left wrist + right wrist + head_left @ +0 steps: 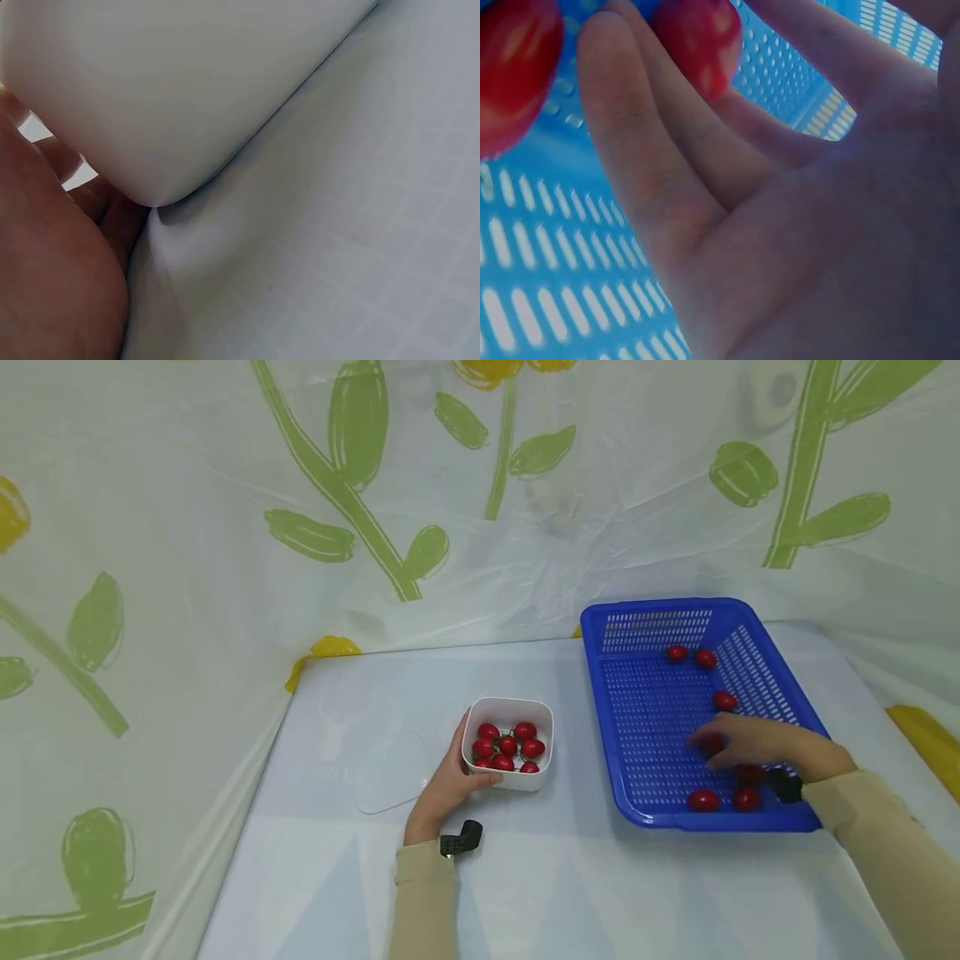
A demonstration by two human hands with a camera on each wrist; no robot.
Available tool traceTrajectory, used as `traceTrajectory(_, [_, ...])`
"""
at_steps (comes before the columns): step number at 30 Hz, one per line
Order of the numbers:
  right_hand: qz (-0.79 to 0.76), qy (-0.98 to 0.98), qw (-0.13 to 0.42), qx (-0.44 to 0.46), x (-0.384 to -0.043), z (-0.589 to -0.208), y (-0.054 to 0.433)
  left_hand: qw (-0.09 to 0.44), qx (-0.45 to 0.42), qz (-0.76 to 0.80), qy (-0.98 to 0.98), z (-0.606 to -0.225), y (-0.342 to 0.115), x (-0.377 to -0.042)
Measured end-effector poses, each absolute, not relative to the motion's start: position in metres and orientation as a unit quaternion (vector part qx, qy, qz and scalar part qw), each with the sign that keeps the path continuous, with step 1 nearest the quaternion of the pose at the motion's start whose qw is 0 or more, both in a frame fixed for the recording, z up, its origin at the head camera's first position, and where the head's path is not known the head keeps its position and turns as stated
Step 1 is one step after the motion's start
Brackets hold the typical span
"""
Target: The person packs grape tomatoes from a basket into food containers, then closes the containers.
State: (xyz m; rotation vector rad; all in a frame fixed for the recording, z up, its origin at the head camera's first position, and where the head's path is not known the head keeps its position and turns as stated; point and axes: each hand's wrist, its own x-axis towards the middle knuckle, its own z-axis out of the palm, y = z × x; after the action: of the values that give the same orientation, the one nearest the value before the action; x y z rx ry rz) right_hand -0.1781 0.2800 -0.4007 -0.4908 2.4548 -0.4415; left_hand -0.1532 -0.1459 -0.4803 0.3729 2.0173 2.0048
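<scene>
A white square box [517, 781] holding several red cherry tomatoes [507, 746] stands on the table. My left hand [448, 783] grips its near left corner, with the thumb along the front wall and the fingers along the left side. Up close, the left wrist view shows the box's smooth wall [172, 90] beside the palm [60, 255]. Inside the blue basket [622, 752], my right hand [757, 745] reaches down over a cherry tomato [711, 743]. In the right wrist view its fingers [622, 97] are nearly straight and spread around a tomato [705, 49].
More tomatoes lie in the basket: two [690, 656] at the back, one [725, 700] by the right wall and several [703, 800] near the front. The basket's raised perforated walls surround my right hand. Behind the table [337, 860] hangs a plant-patterned sheet [525, 560].
</scene>
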Motion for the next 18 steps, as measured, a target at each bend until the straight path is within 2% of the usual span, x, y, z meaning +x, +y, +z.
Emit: traceTrajectory(18, [-0.198, 0.927, 0.267, -0.175, -0.1849, -0.4014, 0.2740, 0.139, 0.128, 0.686, 0.702, -0.4773, -0.1463, -0.1515])
